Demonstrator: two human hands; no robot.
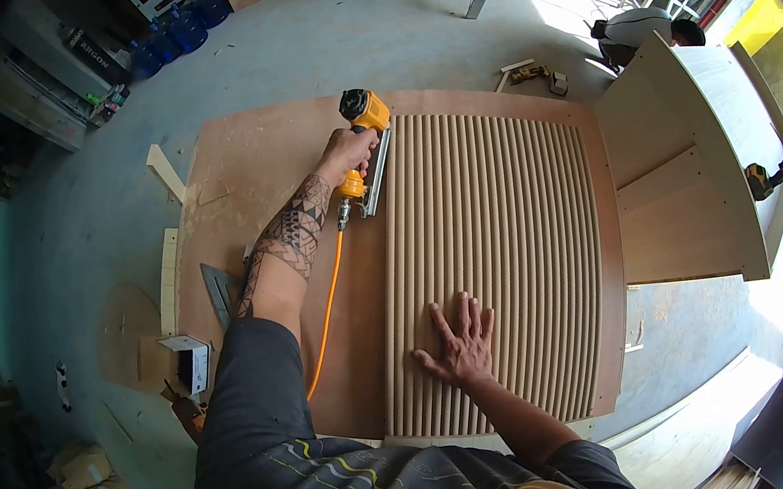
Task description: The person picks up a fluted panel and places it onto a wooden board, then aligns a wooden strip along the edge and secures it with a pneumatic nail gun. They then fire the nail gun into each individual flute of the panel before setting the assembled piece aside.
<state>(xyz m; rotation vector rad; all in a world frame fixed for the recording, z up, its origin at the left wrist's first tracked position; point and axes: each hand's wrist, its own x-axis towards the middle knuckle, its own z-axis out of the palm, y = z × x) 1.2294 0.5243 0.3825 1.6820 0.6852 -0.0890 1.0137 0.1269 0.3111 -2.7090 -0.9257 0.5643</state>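
Note:
My left hand (pixel 347 155), at the end of a tattooed forearm, grips a yellow and black air nail gun (pixel 375 112). Its long metal magazine (pixel 382 179) points toward me, beside the far left corner of a fluted wooden panel (pixel 494 203). An orange air hose (pixel 330 313) runs from the gun's handle down toward my body. Flat on the near part of the panel lies my right hand (pixel 463 348), fingers spread and holding nothing. Beneath the panel is a larger plywood sheet (pixel 244 155).
A metal square (pixel 218 290) and an opened small box (pixel 193 362) lie at the sheet's left edge. To the right stands a wooden cabinet (pixel 679 199) with a drill (pixel 774 176) on it. Another person (pixel 636 27) crouches behind. Blue water jugs (pixel 187 27) stand far back.

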